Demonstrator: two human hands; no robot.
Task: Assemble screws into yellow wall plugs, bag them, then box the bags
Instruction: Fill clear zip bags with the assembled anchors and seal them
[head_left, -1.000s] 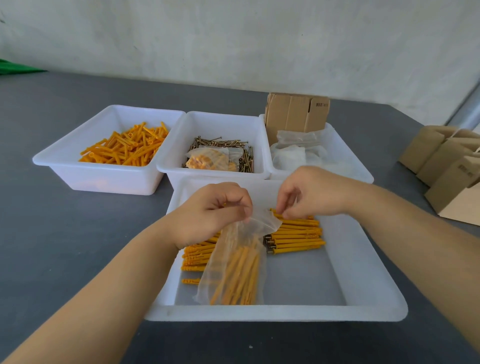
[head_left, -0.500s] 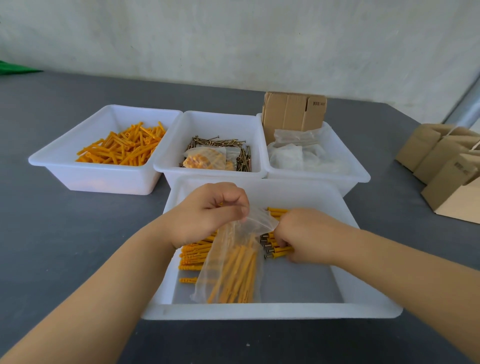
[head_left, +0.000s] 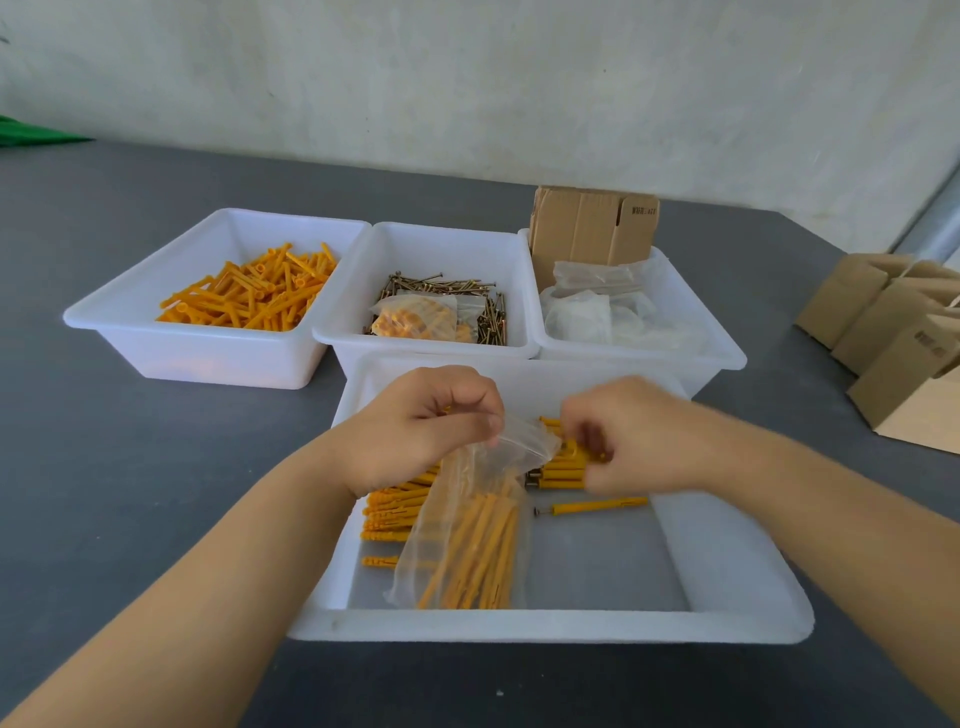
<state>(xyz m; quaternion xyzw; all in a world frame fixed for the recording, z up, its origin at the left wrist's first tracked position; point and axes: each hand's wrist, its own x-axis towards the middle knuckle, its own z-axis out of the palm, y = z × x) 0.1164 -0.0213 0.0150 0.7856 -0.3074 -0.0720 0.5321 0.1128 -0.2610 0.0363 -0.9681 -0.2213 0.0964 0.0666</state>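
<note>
Lifted from the tray, right hand (head_left: 634, 436) pinches yellow plugs (head_left: 574, 452); left hand (head_left: 415, 426) fingers pinch the bag (head_left: 467, 530) mouth.

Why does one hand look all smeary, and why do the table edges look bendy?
Head view: the right hand is motion-blurred, fingers smeared over the plugs; the left hand pinching the bag is sharper. The wide lens bows the table and the near tray. Light is soft, shadows faint.
</note>
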